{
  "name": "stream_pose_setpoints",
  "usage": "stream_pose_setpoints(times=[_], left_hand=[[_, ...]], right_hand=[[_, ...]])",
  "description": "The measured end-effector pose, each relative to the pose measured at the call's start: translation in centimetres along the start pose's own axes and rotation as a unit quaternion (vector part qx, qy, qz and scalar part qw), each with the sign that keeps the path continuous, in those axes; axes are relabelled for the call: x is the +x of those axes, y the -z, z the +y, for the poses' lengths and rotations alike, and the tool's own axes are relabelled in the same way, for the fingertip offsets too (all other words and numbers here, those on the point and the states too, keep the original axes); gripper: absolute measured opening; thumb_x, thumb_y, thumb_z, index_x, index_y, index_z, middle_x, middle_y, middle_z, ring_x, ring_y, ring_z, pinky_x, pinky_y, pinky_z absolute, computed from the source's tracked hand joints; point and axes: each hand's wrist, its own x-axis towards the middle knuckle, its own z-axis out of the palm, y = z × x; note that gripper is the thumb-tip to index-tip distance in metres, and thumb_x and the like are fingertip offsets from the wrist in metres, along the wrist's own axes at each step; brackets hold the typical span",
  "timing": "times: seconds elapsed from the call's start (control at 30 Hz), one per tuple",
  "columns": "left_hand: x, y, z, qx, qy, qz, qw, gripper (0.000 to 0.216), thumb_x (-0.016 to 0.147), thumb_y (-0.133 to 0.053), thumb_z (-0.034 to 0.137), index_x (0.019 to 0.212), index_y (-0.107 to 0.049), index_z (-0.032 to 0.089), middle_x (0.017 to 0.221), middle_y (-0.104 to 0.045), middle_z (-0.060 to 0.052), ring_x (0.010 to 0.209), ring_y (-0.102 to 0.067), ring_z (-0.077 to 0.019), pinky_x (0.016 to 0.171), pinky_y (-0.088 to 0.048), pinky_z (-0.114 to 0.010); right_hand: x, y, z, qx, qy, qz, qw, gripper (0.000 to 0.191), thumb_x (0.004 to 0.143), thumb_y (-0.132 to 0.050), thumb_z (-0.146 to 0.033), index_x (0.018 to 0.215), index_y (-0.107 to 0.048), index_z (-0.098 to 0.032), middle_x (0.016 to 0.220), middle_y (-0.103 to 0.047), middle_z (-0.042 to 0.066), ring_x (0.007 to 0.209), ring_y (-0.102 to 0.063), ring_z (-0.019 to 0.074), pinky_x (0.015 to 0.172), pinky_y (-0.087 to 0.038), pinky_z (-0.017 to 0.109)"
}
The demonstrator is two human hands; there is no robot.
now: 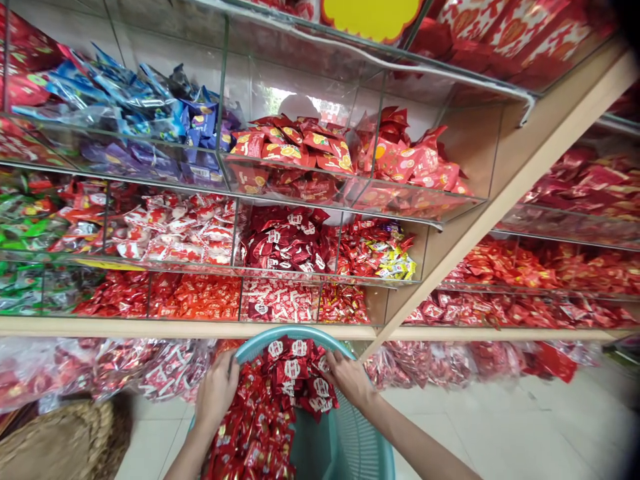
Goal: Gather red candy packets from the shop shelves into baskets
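Below the wooden shelf edge (150,327), my left hand (216,393) and right hand (350,379) curl around a heap of dark red candy packets (296,377) in the teal basket (345,440). My fingertips are buried among the wrappers, and the basket's near side is cut off.

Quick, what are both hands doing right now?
Left hand: closed on the red candy packets.
Right hand: closed on the same packets, opposite side.

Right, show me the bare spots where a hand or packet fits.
Free: the inner wall of the teal plastic basket below the right hand, beside the dark red foil sweet packets; white floor tiles right of it. Crowded: around the left hand, and the clear shelf bins.
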Motion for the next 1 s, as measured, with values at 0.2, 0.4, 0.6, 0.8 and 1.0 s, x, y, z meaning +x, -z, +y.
stream_pose_setpoints(times=[0.2, 0.4, 0.6, 0.8, 1.0], left_hand=[[-0.1, 0.1, 0.1, 0.004, -0.003, 0.009, 1.000, 0.030, 0.083, -0.036, 0.027, 0.103, -0.056, 0.019, 0.096, -0.067, -0.004, 0.076, -0.064, -0.0168, 0.067, -0.047, -0.025], [0.0, 0.2, 0.3, 0.009, 0.008, -0.004, 1.000, 0.030, 0.084, -0.035, 0.027, 0.104, -0.056, 0.019, 0.101, -0.066, -0.005, 0.079, -0.064, -0.0173, 0.067, -0.047, -0.026], [0.0, 0.2, 0.2, 0.009, 0.008, -0.007, 1.000, 0.030, 0.084, -0.035, 0.027, 0.104, -0.055, 0.018, 0.097, -0.067, -0.005, 0.077, -0.064, -0.0173, 0.067, -0.047, -0.026], [-0.1, 0.2, 0.3, 0.012, 0.001, -0.006, 1.000, 0.030, 0.084, -0.034, 0.027, 0.104, -0.055, 0.018, 0.097, -0.067, -0.005, 0.078, -0.064, -0.0175, 0.065, -0.047, -0.026], [-0.1, 0.1, 0.2, 0.011, 0.001, -0.002, 1.000, 0.030, 0.085, -0.034, 0.028, 0.104, -0.056, 0.018, 0.097, -0.067, -0.005, 0.078, -0.064, -0.0177, 0.066, -0.047, -0.026]], right_hand=[[-0.4, -0.3, -0.4, 0.015, -0.009, -0.027, 0.999, 0.034, 0.080, -0.054, -0.035, 0.106, -0.050, -0.015, 0.093, -0.060, 0.011, 0.076, -0.062, 0.0219, 0.059, -0.047, 0.028], [-0.3, 0.1, -1.2, 0.047, -0.026, -0.034, 0.998, 0.027, 0.081, -0.050, -0.032, 0.102, -0.055, -0.017, 0.105, -0.055, 0.012, 0.087, -0.059, 0.0226, 0.063, -0.047, 0.028], [-0.7, -0.2, -1.5, 0.100, -0.051, -0.059, 0.992, 0.037, 0.078, -0.054, -0.030, 0.113, -0.049, -0.019, 0.103, -0.056, 0.010, 0.093, -0.057, 0.0248, 0.070, -0.046, 0.030], [-0.5, 1.4, -0.8, 0.127, -0.051, -0.062, 0.989, 0.039, 0.077, -0.052, -0.029, 0.114, -0.047, -0.018, 0.105, -0.056, 0.009, 0.088, -0.059, 0.0223, 0.070, -0.045, 0.029], [3.0, 5.3, -1.2, 0.089, 0.033, -0.020, 0.995, 0.031, 0.079, -0.048, -0.022, 0.109, -0.050, -0.020, 0.108, -0.054, 0.010, 0.097, -0.054, 0.0216, 0.075, -0.044, 0.029]])
